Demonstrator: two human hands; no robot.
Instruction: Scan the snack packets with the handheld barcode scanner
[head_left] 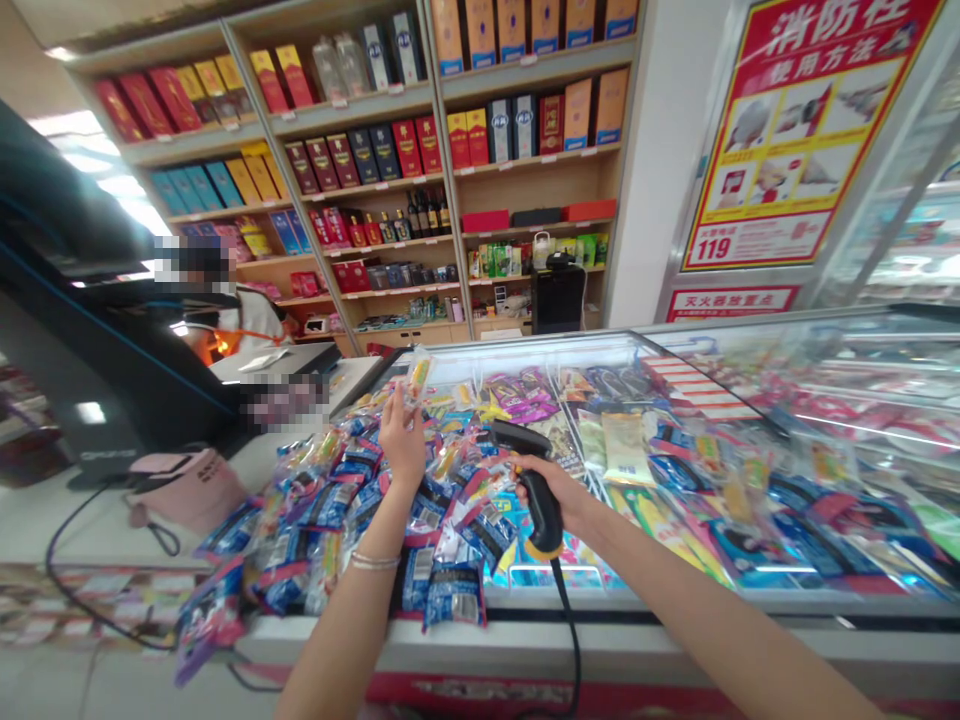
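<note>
My left hand (401,440) is raised with its fingers pinching a small clear snack packet (420,378) with yellow and orange contents. My right hand (551,495) is shut around the grip of a black handheld barcode scanner (540,495), which has a yellow band at its base. Its black coiled cable (564,620) hangs down past the freezer's front edge. Below my left hand lies a heap of blue snack packets (375,510), spread over the freezer's glass lid. A thin bracelet circles my left wrist.
A glass-topped chest freezer (675,345) full of colourful ice-cream packets fills the right. On the left are a counter with a pink bag (186,490) and a person in a white top (240,320). Wooden shelves of boxed liquor (360,150) and a red-and-yellow safety poster (802,130) stand behind.
</note>
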